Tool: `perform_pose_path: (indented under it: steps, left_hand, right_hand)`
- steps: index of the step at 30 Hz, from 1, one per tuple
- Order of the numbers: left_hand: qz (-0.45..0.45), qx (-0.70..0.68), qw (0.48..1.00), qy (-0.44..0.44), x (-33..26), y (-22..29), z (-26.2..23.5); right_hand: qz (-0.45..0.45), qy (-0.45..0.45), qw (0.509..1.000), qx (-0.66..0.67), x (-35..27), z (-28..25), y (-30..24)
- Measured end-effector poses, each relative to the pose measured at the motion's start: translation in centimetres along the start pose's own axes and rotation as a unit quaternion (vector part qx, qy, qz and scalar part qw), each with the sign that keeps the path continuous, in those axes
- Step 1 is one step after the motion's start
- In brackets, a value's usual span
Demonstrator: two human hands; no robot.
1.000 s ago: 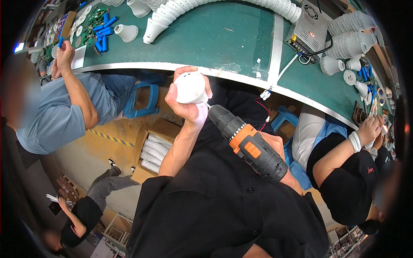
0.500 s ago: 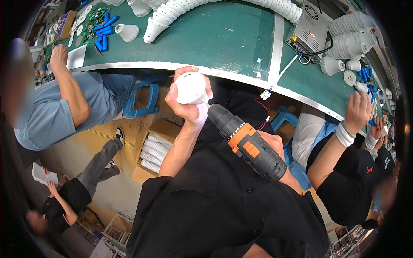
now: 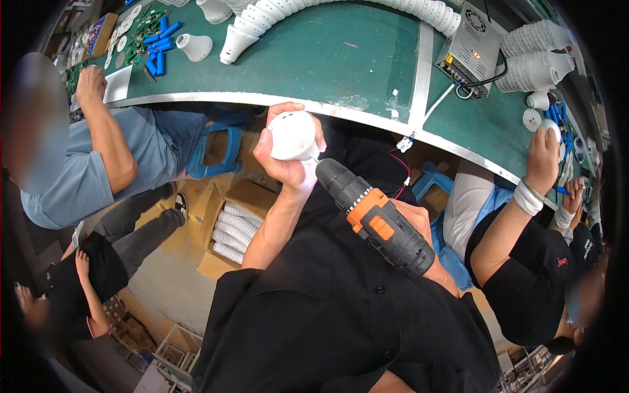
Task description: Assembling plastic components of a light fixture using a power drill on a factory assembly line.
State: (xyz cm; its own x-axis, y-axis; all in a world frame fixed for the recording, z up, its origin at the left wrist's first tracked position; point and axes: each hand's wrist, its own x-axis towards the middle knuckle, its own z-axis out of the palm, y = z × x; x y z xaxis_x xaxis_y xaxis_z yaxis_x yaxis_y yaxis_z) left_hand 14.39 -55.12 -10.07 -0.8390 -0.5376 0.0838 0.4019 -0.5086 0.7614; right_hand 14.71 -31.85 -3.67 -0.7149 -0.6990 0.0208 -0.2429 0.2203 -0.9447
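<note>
My left hand [image 3: 286, 154] is wrapped round a white, rounded plastic housing [image 3: 293, 134] with small holes in its face, held just in front of the bench edge. In my right hand [image 3: 419, 226] is an orange and black cordless drill [image 3: 377, 216], its nose pointing up and left at the housing. The drill's tip meets or nearly meets the lower right side of the housing; whether it touches cannot be made out. Most of my right hand's fingers are hidden behind the drill. A light glow falls on my left wrist below the housing.
The green bench [image 3: 314, 65] carries a curved row of nested white housings [image 3: 341, 5], a metal power supply [image 3: 473, 46] and stacked housings [image 3: 534, 69]. Red wires [image 3: 401, 167] hang off its edge. Co-workers sit on both sides. A carton [image 3: 216, 262] of white parts stands below left.
My hands and the drill have barely moved. At right, a co-worker's hand has shifted onto a white part, and a housing beside the stack is gone. The person at lower left has moved.
</note>
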Motion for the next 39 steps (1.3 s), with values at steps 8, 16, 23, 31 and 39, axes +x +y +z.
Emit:
perform_pose_path:
  steps: [8,16,23,31,39]
  left_hand:
    - [0.004,-0.003,1.000,0.010,-0.3,0.2,0.1]
    - [-0.005,0.006,1.000,0.001,-0.3,0.2,0.5]
    - [-0.005,0.020,0.999,0.030,-0.4,0.4,1.2]
    - [-0.005,0.011,1.000,0.019,-0.7,0.3,1.1]
    - [-0.006,-0.004,1.000,0.020,-0.8,0.2,1.6]
  right_hand:
    - [-0.003,-0.009,1.000,0.009,0.1,0.1,0.1]
    - [0.010,0.000,1.000,0.006,-0.1,0.0,0.0]
    - [0.005,-0.005,1.000,0.003,0.0,0.0,-0.1]
    - [0.005,-0.013,1.000,0.008,0.3,-0.1,-0.3]
    - [0.005,-0.013,1.000,0.002,0.2,-0.2,-0.2]
